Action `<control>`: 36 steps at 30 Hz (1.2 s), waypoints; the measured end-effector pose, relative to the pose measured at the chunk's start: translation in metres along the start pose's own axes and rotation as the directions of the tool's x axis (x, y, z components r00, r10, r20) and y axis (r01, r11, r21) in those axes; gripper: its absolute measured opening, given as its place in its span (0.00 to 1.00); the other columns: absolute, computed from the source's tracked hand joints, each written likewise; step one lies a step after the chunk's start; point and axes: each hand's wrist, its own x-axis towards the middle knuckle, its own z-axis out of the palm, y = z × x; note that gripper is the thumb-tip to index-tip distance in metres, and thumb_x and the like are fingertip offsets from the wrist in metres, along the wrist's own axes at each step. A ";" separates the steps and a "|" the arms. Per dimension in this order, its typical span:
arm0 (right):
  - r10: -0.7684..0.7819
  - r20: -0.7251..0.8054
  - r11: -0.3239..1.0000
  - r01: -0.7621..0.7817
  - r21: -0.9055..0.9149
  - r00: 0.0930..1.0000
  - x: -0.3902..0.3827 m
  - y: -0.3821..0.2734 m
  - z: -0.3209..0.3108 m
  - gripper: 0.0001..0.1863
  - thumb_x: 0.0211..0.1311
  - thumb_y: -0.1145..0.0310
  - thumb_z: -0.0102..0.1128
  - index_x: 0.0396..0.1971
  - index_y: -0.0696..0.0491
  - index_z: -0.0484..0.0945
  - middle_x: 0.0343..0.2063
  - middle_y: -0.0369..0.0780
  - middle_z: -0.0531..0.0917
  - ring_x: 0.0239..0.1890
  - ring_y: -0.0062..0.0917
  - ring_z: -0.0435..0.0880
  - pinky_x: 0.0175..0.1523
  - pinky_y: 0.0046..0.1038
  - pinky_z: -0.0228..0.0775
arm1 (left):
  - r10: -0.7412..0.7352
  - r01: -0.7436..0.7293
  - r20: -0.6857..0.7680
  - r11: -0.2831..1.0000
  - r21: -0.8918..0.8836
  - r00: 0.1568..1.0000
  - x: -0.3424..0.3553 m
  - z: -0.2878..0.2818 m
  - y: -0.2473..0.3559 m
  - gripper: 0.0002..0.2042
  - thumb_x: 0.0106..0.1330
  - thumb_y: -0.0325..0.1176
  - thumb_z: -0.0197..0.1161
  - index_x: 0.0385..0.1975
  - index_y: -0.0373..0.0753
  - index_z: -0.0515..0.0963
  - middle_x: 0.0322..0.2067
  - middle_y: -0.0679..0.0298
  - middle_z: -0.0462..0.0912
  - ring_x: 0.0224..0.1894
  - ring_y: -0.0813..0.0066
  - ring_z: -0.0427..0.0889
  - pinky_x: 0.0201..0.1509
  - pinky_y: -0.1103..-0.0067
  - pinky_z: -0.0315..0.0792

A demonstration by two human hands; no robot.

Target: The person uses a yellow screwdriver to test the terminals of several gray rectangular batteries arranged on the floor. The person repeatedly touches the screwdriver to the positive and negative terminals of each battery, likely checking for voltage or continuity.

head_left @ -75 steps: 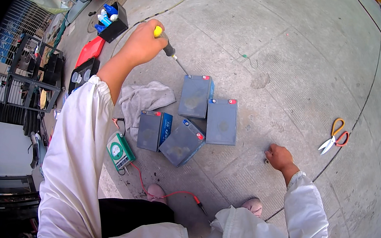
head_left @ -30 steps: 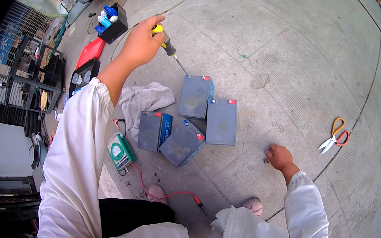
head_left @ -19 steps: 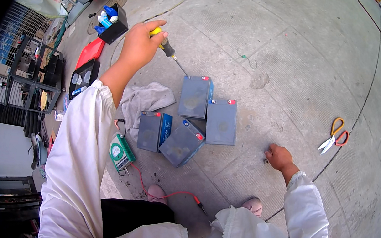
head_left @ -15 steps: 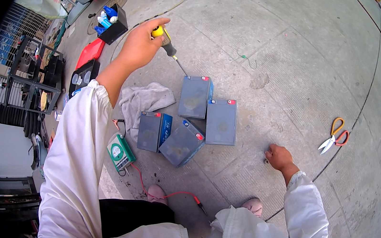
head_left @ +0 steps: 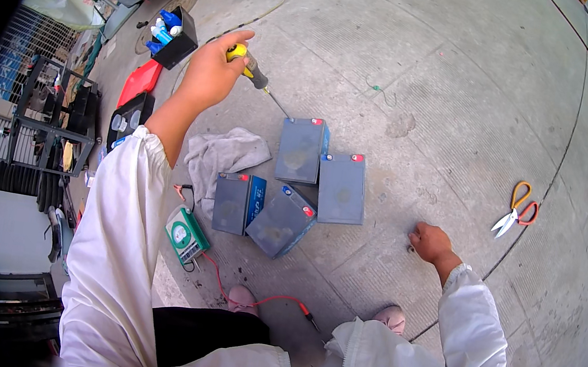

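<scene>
My left hand is closed around the yellow-and-black handle of a screwdriver. Its thin shaft slants down to the right, and the tip meets the far left corner of a grey battery, by a terminal. A second grey battery with red and blue terminals stands against that one on the right. Nearer to me are a tilted battery and an upright battery with a blue side. My right hand is curled low over the floor, with a small dark thing at its fingers that I cannot make out.
A grey cloth lies left of the batteries. A green-and-white tester trails a red lead toward my feet. Scissors lie on the right. Far left are a black box of bottles and an open red-lidded case.
My left hand has shifted slightly left, tilting the screwdriver handle lower while its tip stays at the battery's corner. My right hand has not visibly moved.
</scene>
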 end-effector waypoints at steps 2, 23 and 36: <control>0.006 -0.001 1.000 -0.006 -0.005 1.000 -0.001 0.003 0.000 0.16 0.66 0.55 0.59 0.40 0.53 0.80 0.41 0.49 0.86 0.47 0.48 0.84 0.52 0.47 0.75 | -0.051 0.046 0.064 0.996 0.077 0.997 0.000 -0.002 0.002 0.15 0.69 0.31 0.63 0.55 0.42 0.82 0.48 0.56 0.82 0.43 0.69 0.82 0.52 0.75 0.75; -0.001 -0.009 1.000 0.001 0.004 1.000 0.000 0.006 0.003 0.16 0.65 0.55 0.59 0.40 0.54 0.79 0.41 0.50 0.86 0.47 0.48 0.84 0.52 0.47 0.75 | -0.088 0.090 0.044 0.995 -0.052 0.995 0.000 0.003 0.008 0.17 0.67 0.31 0.66 0.55 0.38 0.82 0.43 0.55 0.87 0.42 0.72 0.85 0.48 0.77 0.76; 0.001 -0.009 1.000 -0.001 0.015 1.000 -0.002 0.002 0.000 0.16 0.65 0.55 0.60 0.40 0.54 0.79 0.40 0.50 0.86 0.46 0.48 0.84 0.51 0.46 0.75 | -0.176 0.175 0.084 0.984 0.020 0.981 0.003 -0.001 0.010 0.23 0.65 0.44 0.70 0.57 0.39 0.81 0.38 0.55 0.88 0.39 0.74 0.85 0.46 0.77 0.75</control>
